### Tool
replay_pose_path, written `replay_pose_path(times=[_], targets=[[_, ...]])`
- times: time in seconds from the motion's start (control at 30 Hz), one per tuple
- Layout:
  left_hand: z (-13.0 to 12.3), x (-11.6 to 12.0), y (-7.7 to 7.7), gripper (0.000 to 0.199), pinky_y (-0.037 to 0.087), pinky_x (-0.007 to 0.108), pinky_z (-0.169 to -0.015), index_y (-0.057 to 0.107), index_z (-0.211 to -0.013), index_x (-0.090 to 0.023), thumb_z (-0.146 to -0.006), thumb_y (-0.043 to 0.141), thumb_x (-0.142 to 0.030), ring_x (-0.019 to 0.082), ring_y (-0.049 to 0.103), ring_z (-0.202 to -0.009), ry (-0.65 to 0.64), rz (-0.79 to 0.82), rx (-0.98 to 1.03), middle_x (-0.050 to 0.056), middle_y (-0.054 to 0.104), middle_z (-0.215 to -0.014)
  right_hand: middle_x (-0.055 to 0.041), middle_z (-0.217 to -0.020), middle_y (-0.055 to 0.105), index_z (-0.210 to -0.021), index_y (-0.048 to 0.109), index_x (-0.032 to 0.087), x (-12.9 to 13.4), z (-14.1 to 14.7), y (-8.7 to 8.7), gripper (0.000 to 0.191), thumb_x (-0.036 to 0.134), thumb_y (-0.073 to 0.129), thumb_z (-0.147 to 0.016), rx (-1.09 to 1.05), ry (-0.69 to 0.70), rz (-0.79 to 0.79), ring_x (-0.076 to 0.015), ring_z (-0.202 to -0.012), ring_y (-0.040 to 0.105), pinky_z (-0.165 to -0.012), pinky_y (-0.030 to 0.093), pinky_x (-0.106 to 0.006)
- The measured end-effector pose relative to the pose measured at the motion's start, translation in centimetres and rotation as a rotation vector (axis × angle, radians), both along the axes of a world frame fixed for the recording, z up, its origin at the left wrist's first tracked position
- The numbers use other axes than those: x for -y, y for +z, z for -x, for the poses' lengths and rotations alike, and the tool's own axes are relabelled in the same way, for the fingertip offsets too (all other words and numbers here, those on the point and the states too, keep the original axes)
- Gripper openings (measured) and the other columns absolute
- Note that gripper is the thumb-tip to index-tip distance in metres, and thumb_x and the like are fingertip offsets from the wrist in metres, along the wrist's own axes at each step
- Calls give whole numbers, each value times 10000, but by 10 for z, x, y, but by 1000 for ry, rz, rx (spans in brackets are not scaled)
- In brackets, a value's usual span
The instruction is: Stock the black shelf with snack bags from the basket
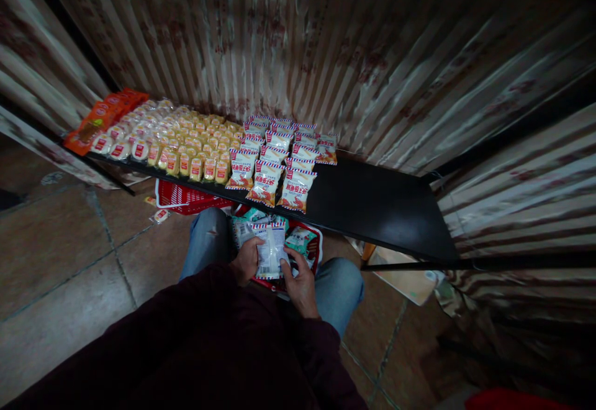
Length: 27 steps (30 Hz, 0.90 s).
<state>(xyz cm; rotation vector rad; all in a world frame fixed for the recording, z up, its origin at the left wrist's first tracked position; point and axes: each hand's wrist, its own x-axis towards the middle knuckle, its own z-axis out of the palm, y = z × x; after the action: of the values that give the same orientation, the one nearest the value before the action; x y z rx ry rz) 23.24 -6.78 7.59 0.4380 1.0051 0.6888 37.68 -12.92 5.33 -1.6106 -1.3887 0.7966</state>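
A white snack bag (270,251) with a striped edge, its printed back facing up, is held over a red basket (319,250) between my knees. My left hand (247,261) grips its left side, fingers closed on it. My right hand (300,279) pinches the right side with thumb and fingers. Green and white bags (300,240) lie in the basket beneath. Beyond, on a black shelf (377,202), similar white bags (266,181) stand in rows, printed fronts showing.
Yellow wrapped cakes (196,168), white wrapped ones (139,149) and orange packets (100,121) fill the shelf's left part. Another red basket (186,199) sits underneath. A small packet (161,216) lies on the tiled floor. Pleated curtain (298,43) hangs behind; dark poles flank the shelf.
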Motion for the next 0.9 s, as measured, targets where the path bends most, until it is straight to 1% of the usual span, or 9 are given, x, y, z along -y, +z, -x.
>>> replay_pose_path(times=[0.1, 0.17, 0.3, 0.4, 0.53, 0.6, 0.7, 0.8, 0.9], targets=[[0, 0, 0, 441, 522, 352, -690, 637, -1040, -160, -720, 432, -384, 235, 668, -724, 40, 102, 57, 58, 687, -655, -75, -1078, 686, -1093, 632, 209, -1, -2, 0, 340, 430, 534, -854, -27, 6, 41, -211, -983, 635, -910, 502, -375], [-1, 1, -1, 436, 525, 349, -690, 635, -1052, -159, -728, 427, -363, 231, 670, -722, 61, 126, 91, 57, 688, -653, -79, -1066, 687, -1072, 640, 207, -2, -3, 0, 330, 431, 518, -863, 27, -2, 20, -217, -988, 631, -912, 502, -390], [-4, 2, -3, 443, 522, 351, -718, 606, -1087, -143, -702, 482, -325, 233, 675, -757, 66, 105, 184, 63, 707, -737, -113, -1137, 655, -1075, 660, 205, -1, -2, 1, 313, 387, 500, -876, 250, -39, -119, -251, -1095, 579, -976, 457, -456], [-6, 4, -4, 428, 511, 335, -743, 597, -1067, -131, -683, 533, -309, 234, 671, -817, 79, 67, 159, 71, 713, -812, -111, -1119, 664, -1118, 649, 208, 1, 1, 3, 328, 365, 456, -904, 267, -12, -156, -234, -1073, 598, -957, 478, -434], [-6, 6, -4, 389, 484, 291, -750, 593, -1035, -162, -680, 572, -319, 219, 650, -896, 87, 21, 22, 53, 707, -878, -117, -1199, 649, -1234, 592, 193, 4, 2, 2, 416, 420, 448, -916, 246, 34, -74, -237, -1099, 611, -968, 483, -413], [-5, 8, -4, 356, 467, 270, -739, 599, -1008, -176, -692, 568, -335, 206, 636, -922, 52, 10, -26, 47, 700, -904, -130, -1269, 616, -1316, 527, 176, 5, 2, 2, 505, 460, 462, -903, 243, 60, -18, -251, -1134, 604, -979, 479, -415], [-5, 11, -5, 322, 445, 243, -733, 613, -994, -192, -719, 547, -345, 185, 612, -965, 8, -27, -29, 37, 692, -953, -152, -1331, 569, -1377, 459, 151, 6, 1, 1, 638, 513, 519, -855, 229, 93, 37, -281, -1197, 568, -1004, 461, -433], [-5, 13, -7, 354, 437, 245, -757, 607, -1055, -219, -737, 552, -366, 180, 589, -1014, 7, -83, -14, 26, 672, -1044, -154, -1308, 585, -1413, 406, 154, 5, 2, 1, 728, 517, 581, -806, 179, 71, 102, -294, -1167, 589, -976, 477, -441], [-5, 13, -11, 431, 436, 269, -803, 586, -1125, -223, -714, 602, -348, 191, 581, -1029, 4, -113, -21, 40, 656, -1073, -141, -1210, 646, -1408, 408, 166, 5, 1, 0, 744, 493, 613, -772, 114, -5, 169, -296, -1052, 648, -893, 520, -436]])
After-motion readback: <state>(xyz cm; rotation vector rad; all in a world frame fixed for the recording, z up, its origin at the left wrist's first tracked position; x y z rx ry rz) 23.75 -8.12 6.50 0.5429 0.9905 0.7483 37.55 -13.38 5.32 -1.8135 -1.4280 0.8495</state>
